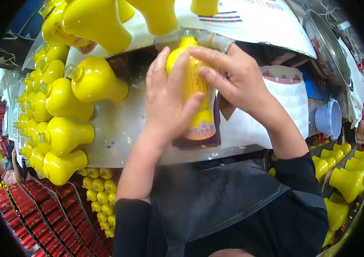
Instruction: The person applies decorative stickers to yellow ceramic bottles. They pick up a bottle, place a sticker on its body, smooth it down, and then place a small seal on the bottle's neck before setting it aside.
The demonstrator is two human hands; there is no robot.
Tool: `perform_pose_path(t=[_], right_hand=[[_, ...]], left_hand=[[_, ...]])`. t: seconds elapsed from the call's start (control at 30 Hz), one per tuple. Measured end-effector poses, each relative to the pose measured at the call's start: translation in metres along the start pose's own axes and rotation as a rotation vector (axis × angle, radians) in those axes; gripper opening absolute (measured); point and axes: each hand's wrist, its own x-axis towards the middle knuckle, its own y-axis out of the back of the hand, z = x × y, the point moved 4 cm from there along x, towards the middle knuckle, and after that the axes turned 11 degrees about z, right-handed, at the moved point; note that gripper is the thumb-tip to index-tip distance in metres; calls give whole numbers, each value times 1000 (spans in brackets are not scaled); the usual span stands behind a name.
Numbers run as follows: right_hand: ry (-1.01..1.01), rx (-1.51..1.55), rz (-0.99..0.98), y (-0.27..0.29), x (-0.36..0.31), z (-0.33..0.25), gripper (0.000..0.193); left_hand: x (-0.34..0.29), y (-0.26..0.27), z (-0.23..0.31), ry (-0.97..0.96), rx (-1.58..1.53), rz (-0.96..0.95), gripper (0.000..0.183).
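A glossy yellow bottle [198,112] with a clear glass neck lies in front of me, its neck pointing away. A patterned band runs round its base, and dark printing shows on its body. My left hand [165,96] is closed about its left side, fingers stretched along the body and thumb across the front. Over the upper right side, my right hand [237,75] rests with extended fingers touching the bottle, thumb apart from the index finger. Beneath the bottle is a dark purple pad [216,136]. To the right lies a white decal sheet [267,115] with a patterned strip.
Several yellow bottles [68,136] lie in rows along the left, and others stand at the far edge. At right are a pale blue bucket [328,119] and a round metal pan [325,45]. Red patterned pieces [49,210] fill racks at lower left; a person [13,169] is beyond.
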Motion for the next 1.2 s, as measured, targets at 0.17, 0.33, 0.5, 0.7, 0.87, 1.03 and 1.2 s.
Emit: perform_pose_path(t=[0.17, 0.33, 0.5, 0.7, 0.87, 1.03, 1.2], right_hand=[[-299, 294, -9, 6, -26, 15, 57], [-701, 656, -188, -15, -69, 18, 82], [-639, 692, -70, -31, -82, 15, 85], [-754, 750, -113, -27, -87, 12, 86], [-690, 573, -58, -35, -85, 6, 90], [-675, 604, -54, -34, -85, 6, 90], [-685, 653, -29, -26, -81, 4, 90]], left_hand=[[-29, -11, -10, 304, -441, 135, 90], [-55, -16, -9, 577, -748, 111, 88], [-58, -22, 0, 617, -846, 159, 82], [-57, -21, -9, 710, -1138, 154, 84], [-56, -20, 5, 752, -986, 169, 89], [-56, -19, 8, 757, -984, 170, 86], [-60, -16, -6, 810, -1032, 179, 82]])
